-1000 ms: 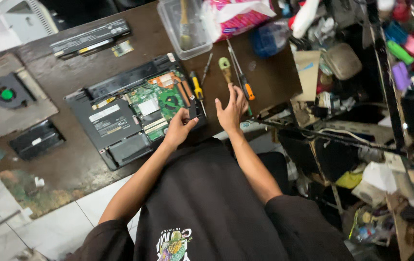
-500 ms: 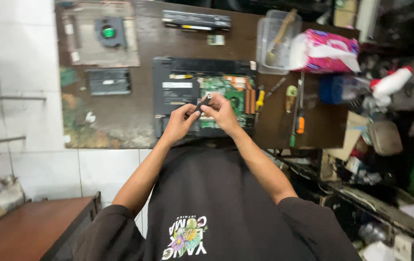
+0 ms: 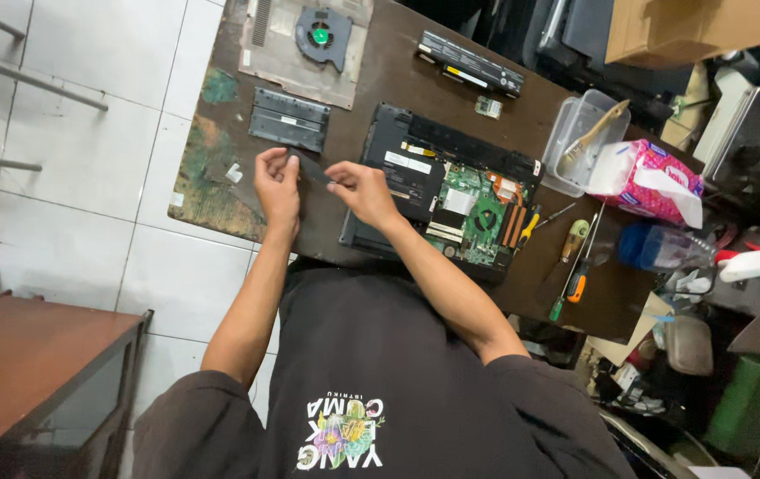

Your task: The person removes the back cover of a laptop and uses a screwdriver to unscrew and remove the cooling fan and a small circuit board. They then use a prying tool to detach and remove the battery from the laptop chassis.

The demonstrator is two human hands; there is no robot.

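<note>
Hands [image 3: 318, 182] pinch dark strip [image 3: 313, 168]; near table edge [image 3: 220, 217]; laptop [image 3: 451, 191] beside

Desk [image 3: 397, 84]: dark brown, with worn green and ochre patches at its near-left corner. Opened laptop [image 3: 437, 191]: black casing, green circuit board, copper-coloured pipes, white labels. Thin part [image 3: 313, 168] held between the hands: black. Loose panel [image 3: 288, 119]: dark grey. Fan [image 3: 319, 35]: black with a green hub, on a grey-beige mat. Battery [image 3: 470, 64]: black with pale labels. Tub [image 3: 575, 142]: clear plastic, holding a tan brush. Tissue pack [image 3: 650, 177]: pink patterned, white tissue. Screwdrivers [image 3: 575, 257]: yellow, green and orange handles. Bottle [image 3: 655, 247]: blue. Floor [image 3: 114, 160]: white tiles. Shirt [image 3: 371, 372]: black with a multicoloured print.
</note>
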